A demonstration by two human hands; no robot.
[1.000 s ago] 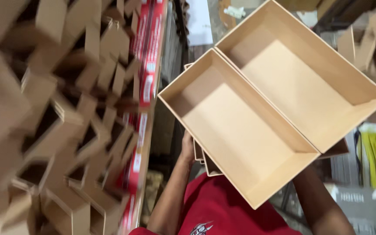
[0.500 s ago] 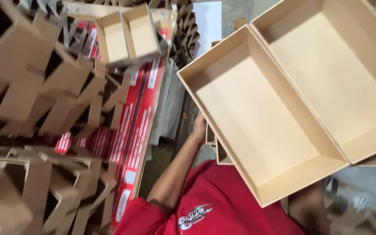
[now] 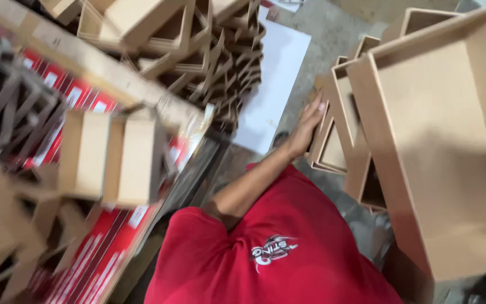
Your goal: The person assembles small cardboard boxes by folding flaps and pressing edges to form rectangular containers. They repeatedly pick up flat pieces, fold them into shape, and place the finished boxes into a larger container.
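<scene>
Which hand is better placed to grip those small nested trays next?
Probably the left. The left hand lies against the edge of the small nested trays, fingers along their side. The right hand is out of view, likely behind the large tray.

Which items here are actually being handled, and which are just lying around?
In hand:
- left hand, pressed against the stack of brown cardboard trays
- large open tray on top of that stack

Lying about:
- piled cardboard frames
- two-compartment tray
- red printed sheets
- white sheet

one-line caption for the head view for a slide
A hand grips a stack of open brown cardboard trays beside piled cardboard dividers.
</scene>
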